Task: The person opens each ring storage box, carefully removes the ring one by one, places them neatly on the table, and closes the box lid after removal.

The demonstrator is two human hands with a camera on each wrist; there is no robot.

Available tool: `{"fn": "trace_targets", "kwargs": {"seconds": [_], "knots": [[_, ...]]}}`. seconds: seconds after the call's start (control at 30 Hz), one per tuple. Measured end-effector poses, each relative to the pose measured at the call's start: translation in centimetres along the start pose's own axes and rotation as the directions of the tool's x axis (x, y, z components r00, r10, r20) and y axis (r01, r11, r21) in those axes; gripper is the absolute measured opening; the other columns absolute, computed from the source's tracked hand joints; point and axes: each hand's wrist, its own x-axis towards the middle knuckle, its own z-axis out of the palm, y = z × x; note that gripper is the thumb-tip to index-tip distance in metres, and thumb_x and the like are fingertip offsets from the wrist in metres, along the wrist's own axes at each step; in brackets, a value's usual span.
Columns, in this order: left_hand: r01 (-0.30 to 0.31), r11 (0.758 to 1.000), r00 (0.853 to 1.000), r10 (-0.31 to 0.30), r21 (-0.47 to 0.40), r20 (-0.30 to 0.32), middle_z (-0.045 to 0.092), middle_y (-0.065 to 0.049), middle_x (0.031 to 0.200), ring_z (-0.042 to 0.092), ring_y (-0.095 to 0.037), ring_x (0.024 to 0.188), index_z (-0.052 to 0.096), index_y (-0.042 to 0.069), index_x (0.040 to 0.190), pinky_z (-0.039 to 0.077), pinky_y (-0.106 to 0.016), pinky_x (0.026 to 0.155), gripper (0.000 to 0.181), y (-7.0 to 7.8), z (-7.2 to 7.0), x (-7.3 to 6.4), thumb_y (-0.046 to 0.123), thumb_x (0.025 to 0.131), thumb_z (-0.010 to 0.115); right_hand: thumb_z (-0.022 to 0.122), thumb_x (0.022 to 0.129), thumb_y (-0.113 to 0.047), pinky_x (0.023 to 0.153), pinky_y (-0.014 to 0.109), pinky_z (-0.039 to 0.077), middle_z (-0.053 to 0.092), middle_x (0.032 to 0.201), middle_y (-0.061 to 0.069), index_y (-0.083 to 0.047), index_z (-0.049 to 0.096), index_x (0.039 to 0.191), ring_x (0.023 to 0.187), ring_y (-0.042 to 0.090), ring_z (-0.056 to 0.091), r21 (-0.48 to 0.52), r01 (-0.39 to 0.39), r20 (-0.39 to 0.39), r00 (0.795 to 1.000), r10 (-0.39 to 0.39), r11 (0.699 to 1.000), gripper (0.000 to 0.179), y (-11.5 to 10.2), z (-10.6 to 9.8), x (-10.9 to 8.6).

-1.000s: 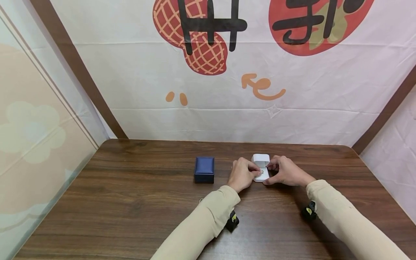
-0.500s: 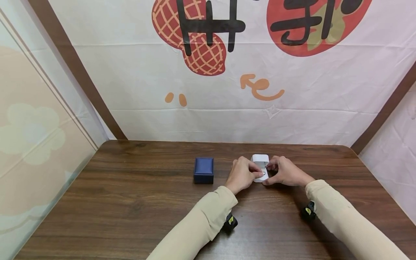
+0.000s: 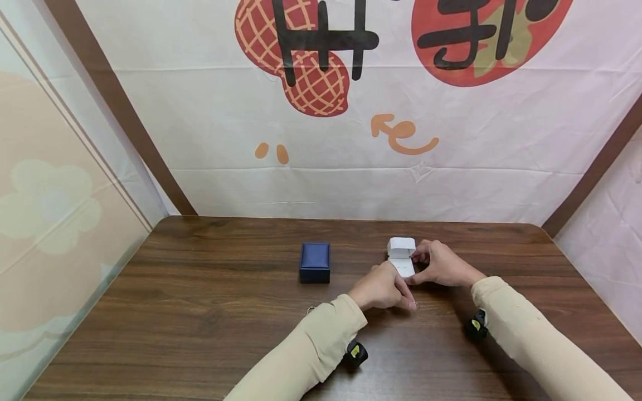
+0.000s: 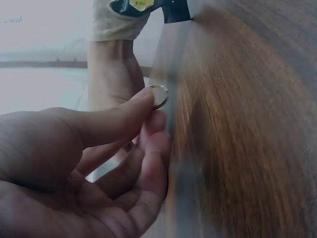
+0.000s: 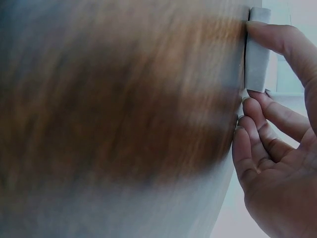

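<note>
A small metal ring [image 4: 166, 97] is pinched between the thumb and index finger of my left hand [image 3: 383, 287], held just in front of the white ring box [image 3: 403, 268]. The box stands on the table with its lid [image 3: 402, 245] raised. My right hand [image 3: 442, 265] grips the right side of the box between thumb and fingers. In the right wrist view, the thumb and index finger span the box base [image 5: 257, 59]. Part of the box's front left is hidden by my left hand.
A closed dark blue box [image 3: 315, 262] sits left of the white one. Another small ring [image 3: 310, 309] lies on the brown wooden table [image 3: 225, 312], partly behind the left sleeve. A printed cloth [image 3: 225, 189] hangs behind the table's far edge.
My left hand has drawn the ring out of the white box and moved it toward me and slightly right. The right hand and the box have stayed in place.
</note>
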Motion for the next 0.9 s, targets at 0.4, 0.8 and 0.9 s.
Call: {"fn": "trace_targets", "kwargs": {"seconds": [0.4,0.8,0.9], "knots": [[0.002,0.992,0.998,-0.010,0.127,0.060,0.068,0.020,0.067,0.054,-0.009,0.086,0.081,0.020,0.067,0.042,-0.019,0.087,0.013,0.2,1.0,-0.3,0.021,0.076,0.091,0.093,0.068,-0.019,0.070,0.029,0.047,0.062,0.083,0.002,0.000,0.072,0.096,0.080,0.018,0.057,0.006,-0.007,0.004,1.000,0.007,1.000,0.040,-0.1,0.0,0.0],[-0.053,0.989,0.999,0.051,0.136,0.018,0.070,0.018,0.066,0.057,-0.004,0.086,0.081,0.019,0.069,0.038,-0.023,0.100,0.013,-0.2,1.3,-0.4,0.021,0.076,0.091,0.092,0.069,-0.021,0.071,0.029,0.047,0.062,0.084,0.002,0.001,0.072,0.098,0.081,0.018,0.057,-0.009,-0.001,0.012,1.000,0.001,1.000,0.041,0.0,0.0,0.0],[-0.043,0.990,0.999,0.043,0.133,0.004,0.069,0.018,0.065,0.057,-0.006,0.087,0.080,0.018,0.068,0.039,-0.023,0.098,0.014,-0.2,1.3,-0.5,0.022,0.075,0.092,0.092,0.069,-0.020,0.072,0.029,0.048,0.062,0.085,0.001,0.001,0.072,0.098,0.081,0.018,0.057,-0.010,-0.004,0.010,1.000,0.004,1.000,0.041,0.0,0.0,0.0]]}}
